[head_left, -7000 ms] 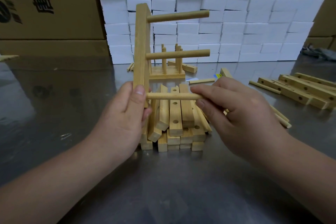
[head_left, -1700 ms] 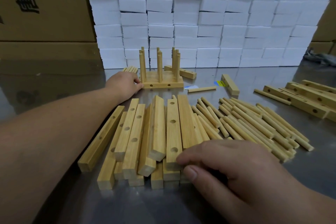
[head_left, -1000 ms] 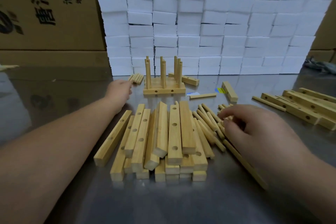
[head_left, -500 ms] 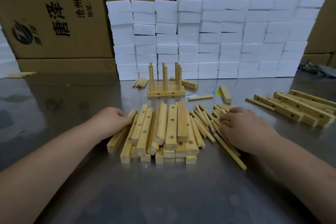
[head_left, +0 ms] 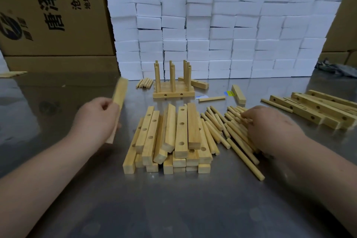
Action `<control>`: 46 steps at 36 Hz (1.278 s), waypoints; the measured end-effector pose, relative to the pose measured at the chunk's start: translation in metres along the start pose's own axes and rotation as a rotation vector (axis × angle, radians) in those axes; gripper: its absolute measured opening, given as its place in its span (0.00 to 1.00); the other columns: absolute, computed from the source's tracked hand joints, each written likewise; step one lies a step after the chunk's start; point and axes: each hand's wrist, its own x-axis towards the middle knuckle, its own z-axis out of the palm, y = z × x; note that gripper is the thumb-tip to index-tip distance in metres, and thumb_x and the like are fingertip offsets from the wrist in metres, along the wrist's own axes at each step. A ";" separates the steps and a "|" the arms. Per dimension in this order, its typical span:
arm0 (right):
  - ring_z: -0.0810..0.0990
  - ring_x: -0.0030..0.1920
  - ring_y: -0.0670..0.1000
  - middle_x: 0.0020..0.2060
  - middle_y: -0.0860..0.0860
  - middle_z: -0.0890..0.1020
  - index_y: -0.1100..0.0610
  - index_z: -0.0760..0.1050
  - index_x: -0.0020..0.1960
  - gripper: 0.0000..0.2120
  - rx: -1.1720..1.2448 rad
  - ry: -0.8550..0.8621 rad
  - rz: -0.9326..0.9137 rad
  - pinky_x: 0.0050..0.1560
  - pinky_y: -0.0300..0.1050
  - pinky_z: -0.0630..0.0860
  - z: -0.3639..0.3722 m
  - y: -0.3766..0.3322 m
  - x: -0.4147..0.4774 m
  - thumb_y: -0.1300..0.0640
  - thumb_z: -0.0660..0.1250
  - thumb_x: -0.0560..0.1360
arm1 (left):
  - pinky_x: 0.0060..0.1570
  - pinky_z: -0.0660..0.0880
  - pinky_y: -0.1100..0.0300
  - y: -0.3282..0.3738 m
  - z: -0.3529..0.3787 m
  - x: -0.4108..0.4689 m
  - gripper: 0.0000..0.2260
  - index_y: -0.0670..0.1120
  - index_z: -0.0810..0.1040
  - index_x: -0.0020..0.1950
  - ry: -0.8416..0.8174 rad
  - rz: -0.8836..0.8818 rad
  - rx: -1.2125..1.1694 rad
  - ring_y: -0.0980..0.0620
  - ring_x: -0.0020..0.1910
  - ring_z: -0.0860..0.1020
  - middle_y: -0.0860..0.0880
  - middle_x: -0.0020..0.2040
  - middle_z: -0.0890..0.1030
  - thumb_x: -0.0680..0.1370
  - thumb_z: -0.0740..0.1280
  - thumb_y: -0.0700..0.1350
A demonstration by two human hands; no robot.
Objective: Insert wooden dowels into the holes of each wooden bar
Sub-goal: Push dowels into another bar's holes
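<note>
Left hand [head_left: 96, 120] clamped round one bar [head_left: 120, 94], tilted and clear of the worktop [head_left: 173, 208], left of centre. The bar is blurred and its holes are unreadable; probably held up to present the holes to a dowel. Right hand [head_left: 270, 129] lies palm-down on the loose dowels [head_left: 218, 129], right of centre, fingertips curled among them; cannot tell whether one is pinched. Between the hands is the pile of bars [head_left: 173, 135], many holes facing up. It stands in the way, so the parts would likely be joined above it. Behind it, upper centre, finished bars [head_left: 173, 92] with dowels upright. Longer bars [head_left: 318, 108] far right. White blocks [head_left: 212, 35] and cardboard boxes [head_left: 48, 15] at the back.
</note>
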 end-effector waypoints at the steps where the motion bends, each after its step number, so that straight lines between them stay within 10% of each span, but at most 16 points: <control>1: 0.73 0.57 0.53 0.58 0.50 0.74 0.48 0.73 0.60 0.18 -0.009 0.003 0.004 0.54 0.47 0.74 -0.001 0.002 0.000 0.63 0.59 0.73 | 0.39 0.78 0.53 0.002 0.000 -0.002 0.06 0.53 0.74 0.45 0.015 0.010 -0.102 0.54 0.32 0.80 0.53 0.38 0.79 0.78 0.59 0.46; 12: 0.76 0.40 0.50 0.41 0.51 0.77 0.55 0.76 0.52 0.10 -0.124 -0.083 0.076 0.37 0.41 0.73 -0.003 0.005 0.004 0.61 0.58 0.75 | 0.23 0.66 0.74 0.029 -0.001 -0.039 0.09 0.57 0.77 0.52 -0.160 0.219 -0.269 0.63 0.25 0.74 0.55 0.31 0.77 0.80 0.59 0.45; 21: 0.69 0.34 0.41 0.41 0.46 0.71 0.54 0.76 0.59 0.13 0.461 0.656 -0.421 0.31 0.35 0.64 -0.024 -0.015 -0.038 0.54 0.59 0.78 | 0.26 0.70 0.71 0.040 -0.008 -0.045 0.23 0.64 0.81 0.43 -0.380 0.182 -0.405 0.60 0.27 0.74 0.55 0.32 0.79 0.80 0.56 0.38; 29: 0.70 0.40 0.47 0.36 0.42 0.69 0.55 0.78 0.52 0.18 0.490 0.529 -0.605 0.32 0.36 0.66 -0.019 -0.042 -0.062 0.50 0.52 0.74 | 0.46 0.75 0.58 0.043 -0.006 -0.053 0.20 0.74 0.74 0.51 -0.468 0.299 -0.320 0.62 0.45 0.80 0.61 0.47 0.82 0.73 0.71 0.47; 37: 0.68 0.39 0.44 0.34 0.39 0.71 0.50 0.76 0.51 0.19 0.546 0.495 -0.535 0.33 0.35 0.65 -0.020 -0.039 -0.062 0.46 0.48 0.73 | 0.30 0.73 0.62 0.042 -0.005 -0.055 0.17 0.70 0.77 0.46 -0.433 0.319 -0.310 0.56 0.28 0.77 0.59 0.36 0.80 0.71 0.70 0.44; 42: 0.70 0.36 0.44 0.37 0.42 0.74 0.51 0.76 0.55 0.16 0.545 0.503 -0.521 0.36 0.34 0.66 -0.019 -0.042 -0.063 0.46 0.55 0.75 | 0.36 0.72 0.64 0.047 -0.008 -0.058 0.14 0.79 0.71 0.43 -0.382 0.375 -0.165 0.68 0.39 0.78 0.71 0.43 0.78 0.66 0.67 0.58; 46: 0.69 0.32 0.40 0.35 0.37 0.69 0.52 0.76 0.56 0.14 0.569 0.560 -0.478 0.33 0.32 0.63 -0.017 -0.041 -0.062 0.51 0.58 0.74 | 0.33 0.71 0.61 0.045 -0.010 -0.059 0.12 0.79 0.70 0.50 -0.366 0.411 -0.111 0.62 0.32 0.75 0.60 0.35 0.80 0.75 0.60 0.59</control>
